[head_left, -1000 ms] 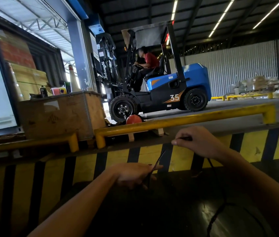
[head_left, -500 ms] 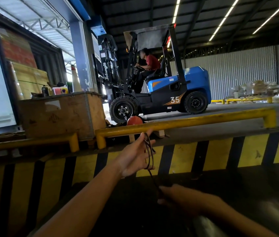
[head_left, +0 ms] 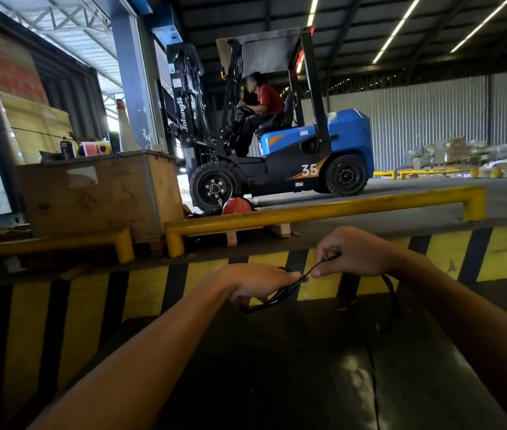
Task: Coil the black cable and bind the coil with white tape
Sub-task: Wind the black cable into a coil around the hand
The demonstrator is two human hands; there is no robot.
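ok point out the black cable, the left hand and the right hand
black cable (head_left: 280,295), head view, on the bunched loops below the left hand's fingers
left hand (head_left: 250,282), head view, on the back of the hand
right hand (head_left: 353,251), head view, on the back of the hand

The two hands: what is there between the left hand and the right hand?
In the head view, a short stretch of thin black cable spans the small gap from the left hand, which grips the coil, to the right hand.
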